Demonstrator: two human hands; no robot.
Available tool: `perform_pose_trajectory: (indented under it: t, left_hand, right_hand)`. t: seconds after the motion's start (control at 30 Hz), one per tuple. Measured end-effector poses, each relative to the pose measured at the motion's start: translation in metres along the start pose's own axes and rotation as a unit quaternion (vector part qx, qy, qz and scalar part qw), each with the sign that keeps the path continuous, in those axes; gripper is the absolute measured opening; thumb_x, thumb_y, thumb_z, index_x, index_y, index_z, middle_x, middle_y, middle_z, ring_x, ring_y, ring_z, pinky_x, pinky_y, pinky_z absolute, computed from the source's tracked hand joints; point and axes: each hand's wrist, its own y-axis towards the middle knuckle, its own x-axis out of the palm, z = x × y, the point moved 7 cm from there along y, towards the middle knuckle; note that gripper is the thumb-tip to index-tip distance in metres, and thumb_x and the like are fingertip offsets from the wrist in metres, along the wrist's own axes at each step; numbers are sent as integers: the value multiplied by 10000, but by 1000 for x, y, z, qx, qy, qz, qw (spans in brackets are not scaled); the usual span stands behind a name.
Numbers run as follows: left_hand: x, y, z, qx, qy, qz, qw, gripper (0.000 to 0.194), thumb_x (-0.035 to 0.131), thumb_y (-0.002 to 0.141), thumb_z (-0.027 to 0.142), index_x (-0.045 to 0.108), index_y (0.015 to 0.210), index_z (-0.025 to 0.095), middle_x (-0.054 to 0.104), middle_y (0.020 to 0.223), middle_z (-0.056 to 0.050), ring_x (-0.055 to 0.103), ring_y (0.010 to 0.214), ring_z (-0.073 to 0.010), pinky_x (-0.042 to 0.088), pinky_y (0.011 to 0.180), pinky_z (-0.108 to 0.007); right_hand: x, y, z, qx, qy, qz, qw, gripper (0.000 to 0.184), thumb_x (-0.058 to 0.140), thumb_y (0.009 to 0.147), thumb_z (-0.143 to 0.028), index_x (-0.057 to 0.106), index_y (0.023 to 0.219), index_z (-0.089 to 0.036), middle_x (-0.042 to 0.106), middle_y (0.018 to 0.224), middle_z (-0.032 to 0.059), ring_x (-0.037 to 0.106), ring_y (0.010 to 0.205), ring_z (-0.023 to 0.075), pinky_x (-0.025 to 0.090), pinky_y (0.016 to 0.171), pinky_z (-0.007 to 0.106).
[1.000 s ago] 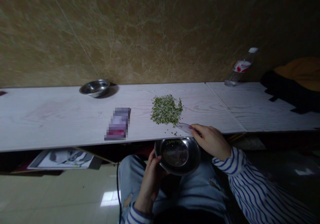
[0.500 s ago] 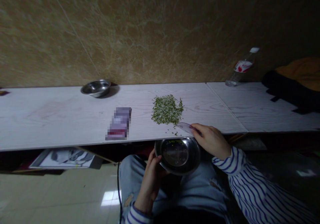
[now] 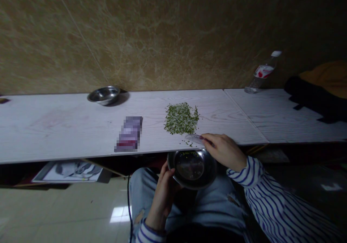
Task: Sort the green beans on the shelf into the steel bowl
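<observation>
On the white wood-grain table lies a spread of small green beans (image 3: 181, 118), with a few loose ones between it and the front edge. My right hand (image 3: 226, 150) pinches a clear, curved plastic piece (image 3: 193, 139), like a protractor, just in front of the spread. Below the table edge my left hand (image 3: 165, 185) grips the left rim of a shiny metal bowl (image 3: 189, 167), thumb on the rim and fingers underneath. The bowl is over my lap, tilted towards me. A few greenish-yellow bits show along its far inner wall.
A second metal bowl (image 3: 104, 96) stands at the back left. A blurred-out flat item (image 3: 129, 133) lies left of the beans. At the back right are a clear bottle (image 3: 262, 72) and a black and orange cloth item (image 3: 320, 91). An open drawer (image 3: 70, 171) juts out below left.
My right hand has moved a little left with the plastic piece, now over the loose beans near the edge. My left hand and the bowl have stayed almost still.
</observation>
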Motion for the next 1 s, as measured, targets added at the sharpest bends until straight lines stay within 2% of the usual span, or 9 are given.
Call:
perform_pose_trajectory:
  t: [0.17, 0.33, 0.63, 0.9, 1.0]
  left_hand:
    - [1, -2, 0, 0, 7, -6, 1000, 620, 688, 780, 336, 528, 1371, 241, 654, 1298, -124, 619, 1134, -318, 542, 670, -312]
    - [0, -2, 1, -4, 3, 0, 1000, 633, 703, 766, 330, 535, 1369, 240, 652, 1309, -122, 596, 1194, -335, 560, 701, -330]
    - [-2, -1, 0, 5, 8, -2, 1000, 558, 686, 782, 327, 564, 1320, 243, 651, 1291, -114, 614, 1145, -319, 557, 709, -337]
    - [-3, 0, 4, 11, -6, 2, 1000, 557, 718, 749, 336, 578, 1283, 261, 661, 1259, -87, 627, 1119, -303, 549, 708, -329]
    - [-7, -1, 6, 18, -11, 15, 1000, 553, 723, 741, 339, 588, 1272, 260, 667, 1233, -80, 643, 1063, -284, 540, 687, -318]
  right_hand:
    - [-1, -7, 8, 9, 9, -6, 1000, 278, 482, 974, -230, 723, 1111, -212, 791, 1042, 59, 747, 925, 222, 547, 809, 316]
    - [0, -11, 11, 6, 23, -4, 1000, 264, 489, 982, -249, 719, 1109, -231, 791, 1036, 44, 743, 933, 213, 538, 824, 312]
    - [2, -6, 4, -2, 12, -14, 1000, 273, 482, 977, -229, 719, 1112, -232, 790, 1058, 49, 740, 963, 221, 539, 854, 322]
    - [1, -1, 16, 27, -24, -1, 999, 279, 481, 975, -243, 719, 1119, -227, 788, 1068, 59, 743, 952, 233, 544, 827, 331]
    - [3, 0, 8, 10, -17, -3, 1000, 277, 480, 979, -238, 721, 1117, -230, 786, 1079, 60, 740, 954, 223, 539, 835, 323]
